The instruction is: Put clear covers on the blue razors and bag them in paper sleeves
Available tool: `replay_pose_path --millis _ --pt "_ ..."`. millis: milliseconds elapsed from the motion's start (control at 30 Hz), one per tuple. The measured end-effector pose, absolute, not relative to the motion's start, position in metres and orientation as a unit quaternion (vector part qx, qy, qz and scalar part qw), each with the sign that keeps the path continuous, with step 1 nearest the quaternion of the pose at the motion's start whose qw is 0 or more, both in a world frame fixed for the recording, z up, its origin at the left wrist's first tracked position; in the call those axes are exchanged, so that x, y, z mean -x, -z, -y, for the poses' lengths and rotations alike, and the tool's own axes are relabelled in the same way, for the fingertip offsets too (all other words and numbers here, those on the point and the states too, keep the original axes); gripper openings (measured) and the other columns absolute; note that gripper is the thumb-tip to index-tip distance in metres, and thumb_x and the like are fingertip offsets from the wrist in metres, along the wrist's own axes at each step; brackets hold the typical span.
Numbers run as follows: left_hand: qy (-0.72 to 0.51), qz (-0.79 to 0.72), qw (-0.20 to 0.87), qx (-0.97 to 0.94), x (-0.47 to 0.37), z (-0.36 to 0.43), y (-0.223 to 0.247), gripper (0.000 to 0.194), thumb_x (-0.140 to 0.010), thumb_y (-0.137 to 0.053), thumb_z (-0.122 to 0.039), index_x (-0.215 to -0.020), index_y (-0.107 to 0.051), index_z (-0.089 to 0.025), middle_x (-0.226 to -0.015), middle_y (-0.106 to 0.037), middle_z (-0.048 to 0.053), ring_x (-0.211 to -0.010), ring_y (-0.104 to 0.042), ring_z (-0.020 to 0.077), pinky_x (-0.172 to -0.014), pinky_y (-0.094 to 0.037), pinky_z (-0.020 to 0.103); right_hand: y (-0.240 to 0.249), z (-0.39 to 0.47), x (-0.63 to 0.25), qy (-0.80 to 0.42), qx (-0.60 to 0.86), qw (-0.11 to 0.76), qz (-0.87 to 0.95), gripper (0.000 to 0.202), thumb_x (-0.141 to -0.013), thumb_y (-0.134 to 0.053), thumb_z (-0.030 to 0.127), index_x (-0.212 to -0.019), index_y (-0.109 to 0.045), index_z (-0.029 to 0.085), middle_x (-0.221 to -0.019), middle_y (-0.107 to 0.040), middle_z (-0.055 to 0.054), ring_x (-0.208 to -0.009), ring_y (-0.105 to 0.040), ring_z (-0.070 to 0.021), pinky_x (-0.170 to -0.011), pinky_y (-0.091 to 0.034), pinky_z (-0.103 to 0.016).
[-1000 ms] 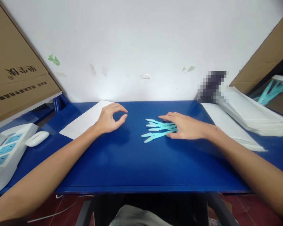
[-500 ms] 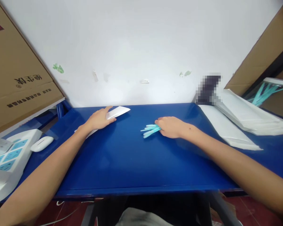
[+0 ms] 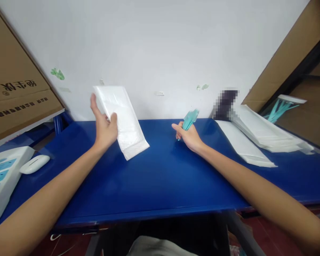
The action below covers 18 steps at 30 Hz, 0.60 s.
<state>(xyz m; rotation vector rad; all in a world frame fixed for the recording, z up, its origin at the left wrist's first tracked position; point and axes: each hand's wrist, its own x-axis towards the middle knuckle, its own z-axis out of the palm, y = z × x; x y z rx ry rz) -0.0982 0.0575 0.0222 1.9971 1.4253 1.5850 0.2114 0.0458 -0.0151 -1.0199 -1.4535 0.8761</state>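
A white padded envelope [image 3: 125,119] is held up and tilted by my left hand [image 3: 105,128], with the thumb on its near face and the index finger raised at its left edge. Its lower end is over the blue table [image 3: 149,185]. My right hand [image 3: 190,137] is closed round a bundle of turquoise sticks [image 3: 190,120], whose broad ends point up and away. Thin tips show below the fingers. The two hands are apart, left and right of the table's middle.
White envelopes [image 3: 264,131] are stacked at the right, beside a clear container of turquoise sticks [image 3: 280,109]. A power strip [image 3: 5,177] and a small white case [image 3: 35,164] lie at the left. Cardboard boxes [image 3: 21,81] flank the table, with a white wall [image 3: 154,53] behind.
My left hand has raised the envelope off the table and its face now shows. My right hand has turned, so the sticks point up instead of left. The view has shifted slightly.
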Motion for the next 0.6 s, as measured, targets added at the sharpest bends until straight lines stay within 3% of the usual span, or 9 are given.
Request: replay_pose_path --millis 67,167,233,333,433,533,600 --pt "-0.462 -0.548 0.063 -0.694 0.096 -0.058 -0.009 0.086 -0.098 -0.050 -0.040 -0.162 0.006 -0.023 -0.153 -0.044 0.019 -0.124 -0.060 0.0324 -0.099 -0.053 0.047 0.020 -0.049 -0.215 -0.377 0.427 0.540 0.619 0.052 -0.080 -0.073 0.060 -0.059 -0.041 0.024 -0.048 -0.046 0.005 -0.048 -0.049 -0.0122 -0.059 -0.045 -0.030" --pt "-0.290 -0.583 -0.051 -0.758 0.095 -0.058 0.002 0.073 -0.089 -0.058 -0.030 -0.158 -0.033 -0.020 -0.166 -0.021 0.021 -0.147 -0.032 0.0474 -0.110 -0.039 0.064 0.021 -0.052 -0.219 -0.358 0.445 0.535 0.623 0.053 -0.080 -0.070 0.064 -0.062 -0.038 0.025 -0.048 -0.044 0.006 -0.046 -0.046 -0.0117 -0.056 -0.044 -0.030" --pt "-0.193 -0.513 -0.079 -0.833 0.093 -0.056 0.002 0.059 -0.090 -0.054 -0.024 -0.148 -0.051 -0.023 -0.167 -0.022 0.016 -0.153 -0.019 0.0455 -0.116 -0.029 0.067 0.019 -0.052 -0.221 -0.306 0.488 0.498 0.649 0.052 -0.085 -0.061 0.065 -0.064 -0.035 0.026 -0.049 -0.040 0.007 -0.047 -0.042 -0.0116 -0.053 -0.041 -0.029" --pt "-0.088 -0.383 0.003 -0.920 0.088 -0.051 -0.003 0.049 -0.097 -0.039 -0.024 -0.143 -0.057 -0.025 -0.160 -0.042 0.011 -0.149 -0.035 0.0341 -0.119 -0.030 0.057 0.013 -0.047 -0.223 -0.230 0.539 0.421 0.692 0.048 -0.089 -0.055 0.059 -0.062 -0.035 0.025 -0.051 -0.039 0.005 -0.051 -0.041 -0.0128 -0.055 -0.037 -0.029" --pt "-0.030 -0.401 0.033 -0.915 0.080 -0.040 -0.010 0.057 -0.103 -0.033 -0.050 -0.148 -0.054 -0.021 -0.159 -0.043 0.016 -0.138 -0.047 0.0376 -0.111 -0.038 0.054 0.003 -0.036 -0.224 -0.180 0.551 0.354 0.734 0.035 -0.084 -0.063 0.041 -0.061 -0.045 0.023 -0.055 -0.047 0.002 -0.056 -0.047 -0.0155 -0.059 -0.032 -0.030" --pt "-0.001 -0.431 -0.009 -0.903 0.071 -0.028 -0.015 0.083 -0.092 -0.038 -0.078 -0.147 -0.055 -0.019 -0.147 -0.053 0.021 -0.123 -0.054 0.0428 -0.102 -0.041 0.057 -0.008 -0.026 -0.223 -0.016 0.573 0.150 0.806 0.016 -0.088 -0.055 0.029 -0.074 -0.061 0.022 -0.067 -0.063 -0.004 -0.065 -0.059 -0.0208 -0.061 -0.032 -0.030" --pt "-0.004 -0.431 -0.013 -0.902 0.068 -0.023 -0.014 0.094 -0.084 -0.043 -0.086 -0.151 -0.051 -0.020 -0.140 -0.056 0.022 -0.119 -0.054 0.0429 -0.100 -0.041 0.056 -0.014 -0.023 -0.223 0.071 0.572 0.039 0.817 0.018 -0.092 -0.050 0.028 -0.086 -0.066 0.022 -0.079 -0.071 -0.008 -0.072 -0.065 -0.0238 -0.061 -0.033 -0.031"
